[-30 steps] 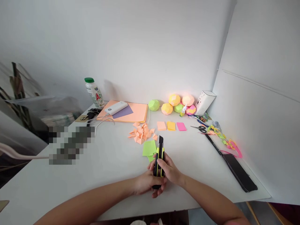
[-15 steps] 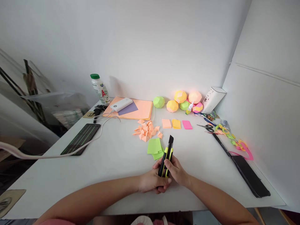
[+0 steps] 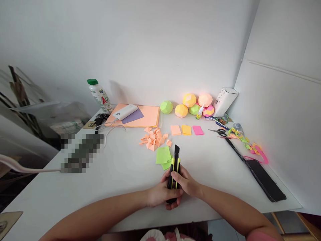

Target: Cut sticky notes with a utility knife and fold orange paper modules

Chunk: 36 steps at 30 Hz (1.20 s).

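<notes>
left hand [image 3: 158, 194] and right hand [image 3: 190, 184] clasped together around a slim black-and-yellow utility knife [image 3: 176, 164]
just beyond the hands, flat square green sticky notes [image 3: 163, 155]; past these, pointed, creased peach paper pieces [image 3: 152, 139].

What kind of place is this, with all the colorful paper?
It looks like a craft corner, though I can't tell whose. On the white table are folded peach paper pieces and scissors, and someone is holding a utility knife.

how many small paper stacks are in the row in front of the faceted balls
3: peach stack at left, orange stack in the middle, pink stack at right; none seems hidden.
</notes>
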Each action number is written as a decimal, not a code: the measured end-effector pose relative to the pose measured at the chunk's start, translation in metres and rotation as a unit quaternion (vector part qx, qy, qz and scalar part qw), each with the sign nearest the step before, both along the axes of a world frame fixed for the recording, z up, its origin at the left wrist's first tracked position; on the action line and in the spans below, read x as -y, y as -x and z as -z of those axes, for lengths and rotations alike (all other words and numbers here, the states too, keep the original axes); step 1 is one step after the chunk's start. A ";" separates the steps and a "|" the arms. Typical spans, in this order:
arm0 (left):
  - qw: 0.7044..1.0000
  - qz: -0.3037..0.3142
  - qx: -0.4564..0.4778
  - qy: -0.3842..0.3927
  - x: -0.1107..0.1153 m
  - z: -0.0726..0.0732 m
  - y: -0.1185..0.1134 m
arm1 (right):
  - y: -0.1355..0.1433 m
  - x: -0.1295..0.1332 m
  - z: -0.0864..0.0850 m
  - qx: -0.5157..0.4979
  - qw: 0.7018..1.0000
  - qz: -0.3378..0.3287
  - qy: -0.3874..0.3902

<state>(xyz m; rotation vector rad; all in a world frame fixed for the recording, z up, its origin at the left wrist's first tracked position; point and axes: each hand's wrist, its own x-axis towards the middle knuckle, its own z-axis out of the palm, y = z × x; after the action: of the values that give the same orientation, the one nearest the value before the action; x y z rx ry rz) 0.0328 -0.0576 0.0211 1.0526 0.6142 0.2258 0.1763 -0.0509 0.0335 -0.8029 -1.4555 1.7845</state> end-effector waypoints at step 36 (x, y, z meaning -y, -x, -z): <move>0.992 -0.059 0.078 0.077 -0.001 0.005 -0.004 | -0.003 -0.005 0.015 0.044 0.996 0.076 0.002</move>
<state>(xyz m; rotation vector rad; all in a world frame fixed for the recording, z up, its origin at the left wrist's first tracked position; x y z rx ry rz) 0.0364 -0.0568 0.0163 0.8415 0.5449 0.3556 0.1796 -0.0459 0.0184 -0.9784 -1.4058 1.6570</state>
